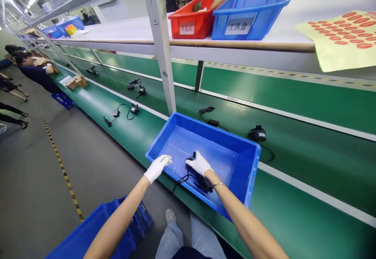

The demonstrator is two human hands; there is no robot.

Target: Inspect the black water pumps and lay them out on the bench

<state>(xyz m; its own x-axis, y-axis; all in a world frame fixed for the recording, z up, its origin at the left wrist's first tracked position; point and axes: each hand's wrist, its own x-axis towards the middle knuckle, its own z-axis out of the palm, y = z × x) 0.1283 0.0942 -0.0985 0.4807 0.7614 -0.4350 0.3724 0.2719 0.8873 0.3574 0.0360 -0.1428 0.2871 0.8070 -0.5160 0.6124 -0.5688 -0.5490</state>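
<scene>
A blue plastic bin (246, 145) stands in front of me on the green bench. My right hand (200, 164), in a white glove, is inside it with its fingers closed around a small black corded device (190, 158). A black cable (183, 178) runs from there over the near wall, and a black block with a plug (205, 184) lies below my wrist, inside the bin. My left hand (158, 168), also gloved, is at the bin's near left rim with its fingers stretched out and holds nothing. Whether it touches the rim I cannot tell.
More black corded devices lie on the green belt, one (258, 133) to the right, another (134, 109) to the left. A red bin (188, 27) and a tilted blue bin (241, 26) stand on the shelf above. Stacked blue bins (108, 227) are on the floor. A co-worker (37, 71) sits far left.
</scene>
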